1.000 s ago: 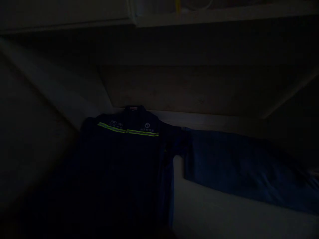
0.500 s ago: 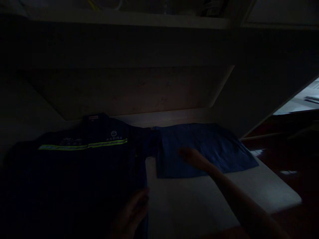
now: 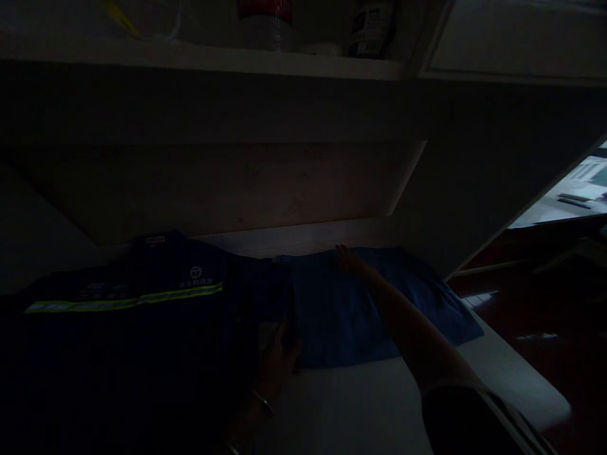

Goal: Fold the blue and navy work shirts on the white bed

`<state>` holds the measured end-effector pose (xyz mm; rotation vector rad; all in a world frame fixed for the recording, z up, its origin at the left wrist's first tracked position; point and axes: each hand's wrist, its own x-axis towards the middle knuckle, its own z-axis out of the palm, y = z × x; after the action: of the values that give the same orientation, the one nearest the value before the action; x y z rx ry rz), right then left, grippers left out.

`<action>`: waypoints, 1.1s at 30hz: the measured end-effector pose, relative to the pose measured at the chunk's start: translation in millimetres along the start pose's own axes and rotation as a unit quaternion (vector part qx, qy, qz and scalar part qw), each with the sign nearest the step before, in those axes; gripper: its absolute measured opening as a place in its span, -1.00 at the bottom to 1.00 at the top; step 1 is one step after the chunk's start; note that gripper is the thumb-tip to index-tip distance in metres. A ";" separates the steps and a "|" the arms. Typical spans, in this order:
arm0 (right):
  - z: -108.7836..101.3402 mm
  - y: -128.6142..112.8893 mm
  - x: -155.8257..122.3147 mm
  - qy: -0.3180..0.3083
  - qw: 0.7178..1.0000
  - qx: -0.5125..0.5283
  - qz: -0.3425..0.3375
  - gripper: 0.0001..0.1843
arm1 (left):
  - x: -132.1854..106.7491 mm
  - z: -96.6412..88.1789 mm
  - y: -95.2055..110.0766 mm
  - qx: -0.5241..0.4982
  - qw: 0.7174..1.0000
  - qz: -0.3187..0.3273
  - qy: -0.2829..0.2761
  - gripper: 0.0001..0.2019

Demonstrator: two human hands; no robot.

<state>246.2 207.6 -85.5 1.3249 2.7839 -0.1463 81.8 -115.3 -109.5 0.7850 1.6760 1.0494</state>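
A blue cloth [image 3: 327, 316] lies spread flat on the white tabletop [image 3: 351, 404]. My right hand [image 3: 349, 260] reaches over it and touches down near its far edge, fingers stretched out. By the near left corner of the cloth is my left hand [image 3: 281, 357], a bracelet on its wrist; thumb and fingers look apart, though darkness hides some of them. To the left lies a dark blue work jacket [image 3: 156, 341] with a reflective yellow-green stripe across its chest. One sleeve [image 3: 265, 287] of the jacket meets the left side of the cloth.
Above the table runs a shelf [image 3: 208, 60] holding a red-labelled container [image 3: 265, 25] and a dark bottle [image 3: 371, 28]. A dark side panel [image 3: 478, 158] stands at the right. Beyond the table's right edge is a reddish-brown floor [image 3: 535, 316].
My right hand has moved from over the middle of the cloth to its far edge. My left hand has come forward and right, to the cloth's left side. The view has shifted.
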 end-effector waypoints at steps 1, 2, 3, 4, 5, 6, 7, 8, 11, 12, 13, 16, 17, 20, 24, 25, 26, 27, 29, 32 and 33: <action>1.6 -0.4 3.1 -0.001 1.000 -0.002 0.010 -0.56 | 6.2 1.2 0.6 0.011 1.000 0.007 0.015 -0.24; 2.7 -0.8 5.6 -0.001 1.000 -0.001 0.024 -0.53 | 11.9 2.2 2.2 0.036 0.999 0.017 0.034 -0.28; 3.4 -1.2 7.3 0.001 0.999 0.001 0.040 -0.52 | 16.8 2.9 5.1 0.073 0.995 0.030 0.057 -0.32; 3.4 -1.7 8.2 0.004 0.999 0.001 0.053 -0.52 | 20.5 3.8 9.1 0.122 0.989 0.042 0.077 -0.37; 2.9 -2.5 7.9 0.007 0.998 0.000 0.065 -0.53 | 23.2 4.8 14.0 0.173 0.979 0.054 0.090 -0.42; 1.9 -3.6 6.4 0.011 0.997 -0.002 0.074 -0.55 | 24.8 6.0 19.4 0.217 0.970 0.060 0.093 -0.48; 0.3 -4.9 3.6 0.015 0.996 -0.004 0.083 -0.56 | 25.3 7.3 24.9 0.251 0.962 0.062 0.088 -0.55; -1.6 -6.4 -0.6 0.020 0.996 -0.007 0.090 -0.56 | 25.1 8.6 29.8 0.273 0.957 0.064 0.079 -0.62; -9.6 -10.6 -21.7 0.041 0.994 -0.017 0.097 -0.56 | 21.0 11.6 38.7 0.295 0.949 0.092 0.072 -0.77; -12.7 -11.3 -31.2 0.050 0.994 -0.020 0.094 -0.56 | 18.6 12.0 39.1 0.297 0.946 0.107 0.074 -0.78; -16.0 -11.7 -41.8 0.057 0.994 -0.023 0.092 -0.56 | 15.8 12.2 38.4 0.296 0.944 0.123 0.074 -0.78; -26.2 -11.7 -78.3 0.105 0.992 -0.038 0.057 -0.59 | 5.0 11.2 32.3 0.278 0.945 0.164 0.058 -0.79; -29.2 -12.1 -92.0 0.129 0.990 -0.047 0.031 -0.61 | 1.1 10.5 29.8 0.271 0.944 0.181 0.050 -0.80; -34.6 -18.8 -136.2 0.169 0.981 -0.057 -0.074 -0.71 | -8.2 6.6 25.7 0.265 0.932 0.240 0.059 -0.84; -29.2 -41.6 -196.9 0.088 0.986 -0.018 -0.143 -0.69 | -5.2 -0.9 36.3 0.300 0.897 0.301 0.121 -0.56; -25.8 -48.4 -210.8 0.065 0.988 -0.011 -0.142 -0.67 | -1.5 -2.3 42.0 0.321 0.886 0.311 0.124 -0.45; -21.9 -54.9 -223.9 0.043 0.990 -0.006 -0.136 -0.65 | 3.0 -3.0 48.4 0.346 0.875 0.316 0.119 -0.35; -17.8 -60.8 -235.7 0.021 0.991 0.001 -0.130 -0.65 | 8.2 -2.8 55.1 0.373 0.866 0.316 0.107 -0.25; -9.7 -68.7 -254.3 -0.018 0.992 0.033 -0.122 -0.67 | 19.4 0.2 67.3 0.421 0.851 0.311 0.052 -0.10; 0.4 -66.1 -264.1 -0.060 0.983 0.148 -0.092 -0.61 | 37.5 10.5 77.9 0.458 0.834 0.303 -0.049 -0.02; 2.9 -60.8 -261.9 -0.055 0.978 0.189 -0.062 -0.56 | 43.6 14.7 78.8 0.462 0.832 0.298 -0.068 -0.03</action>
<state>364.1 -32.7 -60.9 1.1584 2.8353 -0.7647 83.7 -40.4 -57.4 2.0633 1.8255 0.4632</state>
